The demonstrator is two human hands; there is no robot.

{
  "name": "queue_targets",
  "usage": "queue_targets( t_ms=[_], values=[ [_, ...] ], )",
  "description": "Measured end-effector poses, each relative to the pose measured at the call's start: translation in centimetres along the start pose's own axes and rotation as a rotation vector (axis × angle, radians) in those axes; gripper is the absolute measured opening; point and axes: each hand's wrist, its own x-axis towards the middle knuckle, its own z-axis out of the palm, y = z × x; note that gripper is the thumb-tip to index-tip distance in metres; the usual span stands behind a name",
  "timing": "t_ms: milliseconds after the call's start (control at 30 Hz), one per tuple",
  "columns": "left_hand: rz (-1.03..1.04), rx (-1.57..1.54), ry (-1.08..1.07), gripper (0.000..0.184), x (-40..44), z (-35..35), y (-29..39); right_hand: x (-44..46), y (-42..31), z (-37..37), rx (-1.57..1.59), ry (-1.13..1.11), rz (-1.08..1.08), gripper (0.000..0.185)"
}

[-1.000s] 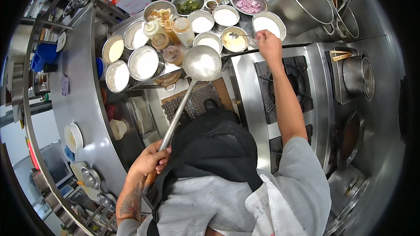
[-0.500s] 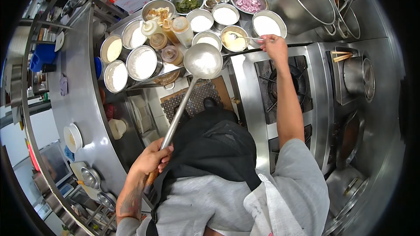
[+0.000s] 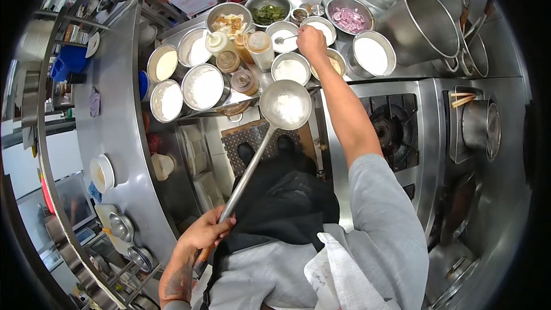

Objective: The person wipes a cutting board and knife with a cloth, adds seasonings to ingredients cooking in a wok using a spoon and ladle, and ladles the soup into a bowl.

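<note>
My left hand (image 3: 213, 229) is closed round the wooden-ended handle of a long metal ladle (image 3: 286, 104). The ladle's bowl is held level in front of the containers, with a little white powder in it. In my right hand (image 3: 311, 41) is a small metal spoon (image 3: 280, 40), its tip at a steel bowl of white powder (image 3: 283, 30). Under my right wrist a bowl of yellowish powder (image 3: 340, 63) is partly hidden. Nearest the ladle stands another bowl of white powder (image 3: 290, 69).
Squeeze bottles (image 3: 259, 46) stand among the containers, with a bowl of green leaves (image 3: 268, 11) and sliced red onion (image 3: 348, 19) behind. A tall stockpot (image 3: 422, 26) is at right, above a gas burner (image 3: 390, 129). A steel counter (image 3: 117, 132) runs along the left.
My right hand has moved left and away from me, taking the spoon from the yellowish powder to a white one. The ladle, still in my left hand, has shifted slightly while the view moved.
</note>
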Motion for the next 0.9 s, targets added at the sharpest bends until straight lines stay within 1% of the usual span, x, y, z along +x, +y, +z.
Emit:
queue_targets(
  t_ms=[100,133,200,267,300,333,367,433,467,533,567,667,733,800,867,900],
  values=[
    [-0.018,-0.006,0.038,0.014,-0.2,-0.2,-0.3,1.0,0.6,1.3,0.046,-0.068,0.181,0.022],
    [-0.016,-0.025,0.037,0.014,-0.1,-0.3,-0.6,1.7,1.5,1.8,0.012,-0.053,0.24,0.021],
    [0.001,-0.025,0.025,0.014,0.1,-0.4,-0.6,2.7,4.0,0.9,0.009,-0.109,0.21,0.021],
    [0.027,-0.013,0.006,0.014,0.7,-0.5,0.0,1.7,3.9,-3.1,0.316,-0.168,0.293,0.023],
    [0.037,-0.025,-0.014,0.014,1.0,-0.5,0.4,0.8,3.6,-5.4,0.377,-0.14,0.291,0.024],
    [0.046,-0.036,-0.037,0.013,1.3,-0.5,0.9,-0.1,3.4,-7.7,0.437,-0.109,0.289,0.024],
    [0.05,-0.023,-0.047,0.013,1.6,-0.4,1.6,-1.3,2.7,-10.2,0.434,-0.093,0.294,0.024],
    [0.051,-0.083,-0.083,0.012,2.0,-0.1,3.1,-4.4,1.7,-15.0,0.434,-0.047,0.234,0.021],
    [0.053,-0.06,-0.099,0.012,2.2,0.2,3.7,-6.4,1.5,-16.7,0.43,-0.022,0.245,0.021],
    [0.051,-0.197,-0.11,0.01,2.5,0.6,4.9,-10.4,1.3,-19.9,0.219,0.159,0.032,0.02],
    [0.067,-0.17,-0.135,0.011,2.5,0.5,5.3,-12.6,1.9,-21.0,0.045,0.289,-0.017,0.019],
    [0.111,-0.009,-0.165,0.012,1.5,0.4,6.0,-20.5,2.0,-25.8,0.152,0.372,0.191,0.019],
    [0.135,0.056,-0.219,0.012,1.0,0.1,5.3,-27.3,3.0,-27.8,0.149,0.505,0.285,0.022],
    [0.141,0.133,-0.303,0.013,0.8,-0.3,3.8,-35.5,4.3,-29.4,0.304,0.585,0.421,0.023],
    [0.157,0.248,-0.34,0.009,1.5,-0.2,1.8,-44.7,5.2,-30.2,0.355,0.707,0.479,0.022],
    [0.152,0.277,-0.352,0.01,1.5,0.7,1.0,-49.4,5.0,-30.7,0.298,0.748,0.552,0.021]
  ],
)
